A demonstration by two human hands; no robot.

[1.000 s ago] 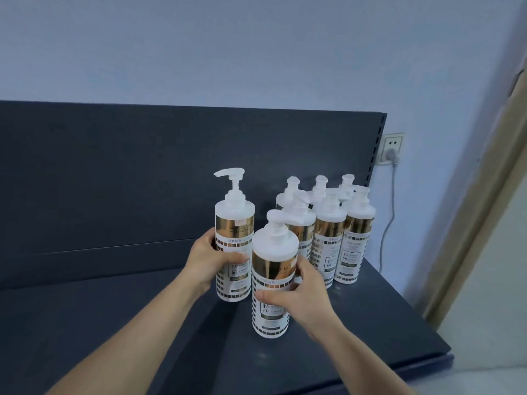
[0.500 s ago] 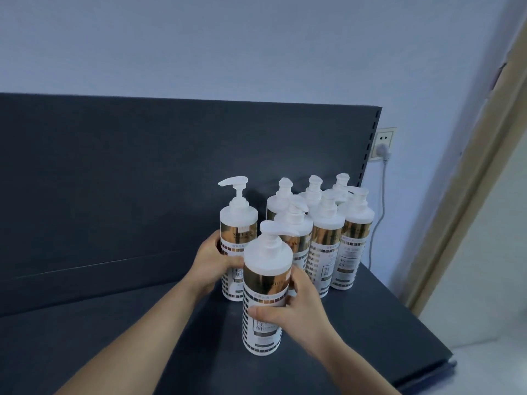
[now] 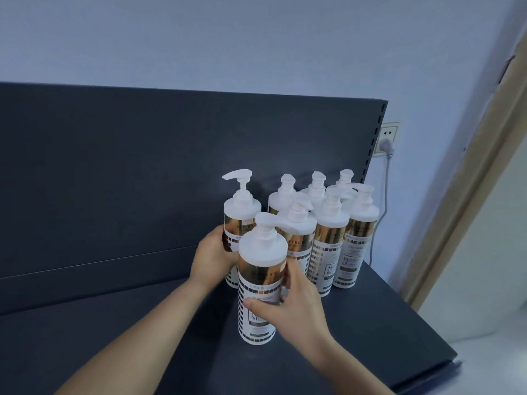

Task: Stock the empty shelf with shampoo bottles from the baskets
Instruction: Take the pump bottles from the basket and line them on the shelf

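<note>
Gripping firmly — left hand (image 3: 212, 256) curls its fingers round the rear bottle (image 3: 242, 213), right hand (image 3: 293, 309) clamps the front bottle (image 3: 261, 266); crowded bottles (image 3: 330, 240) at 1 o'clock may topple if knocked.

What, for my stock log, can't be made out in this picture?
Head view only:
- Back-row bottles: bodies and labels hidden by the middle-row bottles.
- Left hand: fingertips hidden behind the left bottle.
- Front bottle: small print blurred, part covered by the right hand.
- Baskets: outside the frame.
</note>
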